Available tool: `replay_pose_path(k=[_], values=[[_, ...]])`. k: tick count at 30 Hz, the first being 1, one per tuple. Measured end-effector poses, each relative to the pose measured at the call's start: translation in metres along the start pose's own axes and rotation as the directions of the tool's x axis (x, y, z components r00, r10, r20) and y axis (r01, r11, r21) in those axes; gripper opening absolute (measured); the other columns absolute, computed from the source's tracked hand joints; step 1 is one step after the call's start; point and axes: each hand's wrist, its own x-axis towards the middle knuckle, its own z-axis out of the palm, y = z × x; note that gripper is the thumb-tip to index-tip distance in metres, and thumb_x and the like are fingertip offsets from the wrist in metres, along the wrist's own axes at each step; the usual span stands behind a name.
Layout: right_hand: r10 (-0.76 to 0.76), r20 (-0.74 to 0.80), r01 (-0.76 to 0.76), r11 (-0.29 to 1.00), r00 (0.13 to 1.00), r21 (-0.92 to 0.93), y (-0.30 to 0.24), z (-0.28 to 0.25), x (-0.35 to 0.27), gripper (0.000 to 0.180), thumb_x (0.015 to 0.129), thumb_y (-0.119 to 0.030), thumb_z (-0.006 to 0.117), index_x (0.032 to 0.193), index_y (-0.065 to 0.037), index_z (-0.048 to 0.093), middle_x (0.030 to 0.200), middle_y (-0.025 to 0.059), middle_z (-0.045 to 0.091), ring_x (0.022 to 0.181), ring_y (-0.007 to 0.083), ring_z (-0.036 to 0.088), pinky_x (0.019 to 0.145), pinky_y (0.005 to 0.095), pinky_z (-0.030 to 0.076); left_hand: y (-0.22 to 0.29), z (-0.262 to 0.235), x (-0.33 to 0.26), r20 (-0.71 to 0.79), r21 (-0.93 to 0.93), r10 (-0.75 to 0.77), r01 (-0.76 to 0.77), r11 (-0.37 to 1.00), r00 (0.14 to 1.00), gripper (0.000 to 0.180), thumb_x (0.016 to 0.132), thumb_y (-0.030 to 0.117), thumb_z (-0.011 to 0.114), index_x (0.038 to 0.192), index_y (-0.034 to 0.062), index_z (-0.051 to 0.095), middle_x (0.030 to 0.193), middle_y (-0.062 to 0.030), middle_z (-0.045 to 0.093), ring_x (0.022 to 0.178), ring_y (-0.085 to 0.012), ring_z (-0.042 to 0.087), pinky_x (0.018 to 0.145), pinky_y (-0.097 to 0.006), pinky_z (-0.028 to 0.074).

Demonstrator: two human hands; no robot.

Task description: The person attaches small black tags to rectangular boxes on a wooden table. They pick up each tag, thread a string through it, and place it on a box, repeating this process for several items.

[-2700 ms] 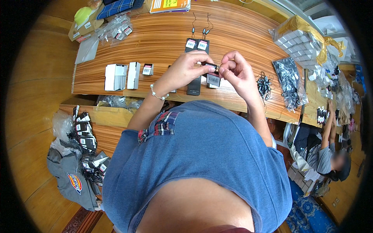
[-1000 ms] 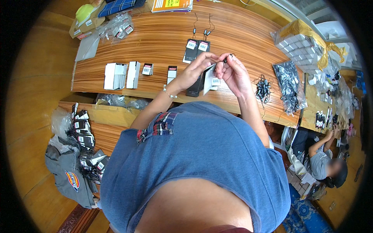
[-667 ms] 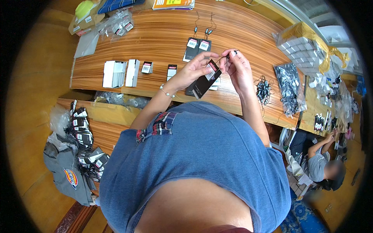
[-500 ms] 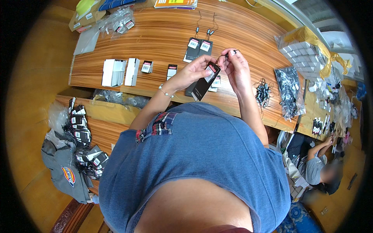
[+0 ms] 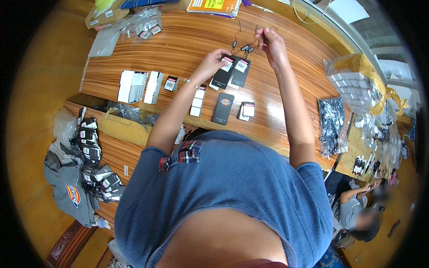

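Observation:
At the far middle of the table, my left hand (image 5: 213,66) has its fingers closed on the upper end of a black hang tag (image 5: 221,77) with a white barcode sticker. That tag lies over the left side of a pair of similar tags, of which the right-hand tag (image 5: 240,76) shows best. Black strings with small plastic locks (image 5: 245,48) run from their tops toward the far edge. My right hand (image 5: 271,44) pinches a dark string beyond the tags. Nearer me lie a black tag (image 5: 223,108) and a small pile of stickered pieces (image 5: 246,110).
Left of the tags lie a white card stack (image 5: 132,87), a narrow white stack (image 5: 153,88) and a sticker strip (image 5: 197,102). A plastic bag of black strings (image 5: 331,125) and a taped bundle of white boxes (image 5: 351,82) are on the right. Another person (image 5: 353,210) sits at lower right.
Both hands have moved away from me across the table. The tag held near my body is now down on the far pair, its string stretched out beside theirs.

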Motion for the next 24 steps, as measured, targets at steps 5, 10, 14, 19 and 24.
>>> replay_pose_path(k=[5, 10, 14, 19, 24], values=[[0.03, 0.022, -0.029, 0.999, 0.999, -0.037, 0.01, -0.005, 0.068, 0.028, 0.095, -0.022, 0.035, 0.086, -0.005, 0.056, 0.069, 0.0007, 0.054, 0.055, 0.0088, 0.047, 0.052, 0.023, 0.039, -0.04, -0.015, 0.034, -0.064, 0.146, -0.059, 0.068, 0.987, 0.996, 0.032, 0.078, -0.003, 0.059, 0.109, 0.0011, 0.054, 0.084, -0.0057, 0.063, 0.075, -0.0094, 0.058, 0.063, -0.02, 0.046], [0.08, 0.043, -0.075, 0.993, 0.996, -0.095, 0.014, -0.011, 0.098, 0.029, 0.095, -0.022, 0.035, 0.086, -0.005, 0.057, 0.067, 0.0005, 0.055, 0.054, 0.0081, 0.047, 0.052, 0.0231, 0.039, -0.059, -0.012, 0.049, -0.125, 0.175, -0.005, 0.027, 0.984, 0.992, 0.031, 0.072, -0.003, 0.064, 0.102, 0.0026, 0.06, 0.076, -0.0066, 0.063, 0.066, -0.0107, 0.058, 0.058, -0.022, 0.045], [0.161, 0.088, -0.146, 0.977, 0.983, -0.154, 0.023, -0.013, 0.112, 0.03, 0.095, -0.023, 0.036, 0.086, -0.006, 0.058, 0.066, -0.0008, 0.055, 0.054, 0.0073, 0.047, 0.051, 0.0224, 0.039, -0.062, -0.007, 0.049, -0.164, 0.478, 0.088, 0.001, 0.878, 0.983, 0.034, 0.071, 0.006, 0.068, 0.104, 0.0082, 0.061, 0.081, -0.0102, 0.062, 0.072, -0.0189, 0.059, 0.064, -0.03, 0.047], [0.261, 0.103, -0.224, 0.935, 0.96, -0.276, 0.048, -0.017, 0.132, 0.029, 0.094, -0.026, 0.039, 0.084, -0.009, 0.06, 0.066, -0.0023, 0.056, 0.053, 0.0069, 0.047, 0.052, 0.0224, 0.039, -0.034, 0.009, 0.02, -0.245, 0.676, 0.135, 0.069, 0.734, 0.96, 0.046, 0.078, 0.021, 0.064, 0.119, 0.0073, 0.049, 0.107, -0.0174, 0.049, 0.098, -0.032, 0.051, 0.085, -0.038, 0.042], [0.295, 0.116, -0.242, 0.911, 0.949, -0.335, 0.069, -0.019, 0.153, 0.028, 0.094, -0.026, 0.039, 0.084, -0.01, 0.06, 0.066, -0.0026, 0.057, 0.052, 0.007, 0.047, 0.052, 0.0232, 0.04, -0.031, 0.021, -0.018, -0.207, 0.697, 0.052, 0.109, 0.709, 0.977, 0.05, 0.082, 0.016, 0.058, 0.124, -0.0007, 0.037, 0.116, -0.0221, 0.042, 0.109, -0.0361, 0.044, 0.095, -0.038, 0.036]])
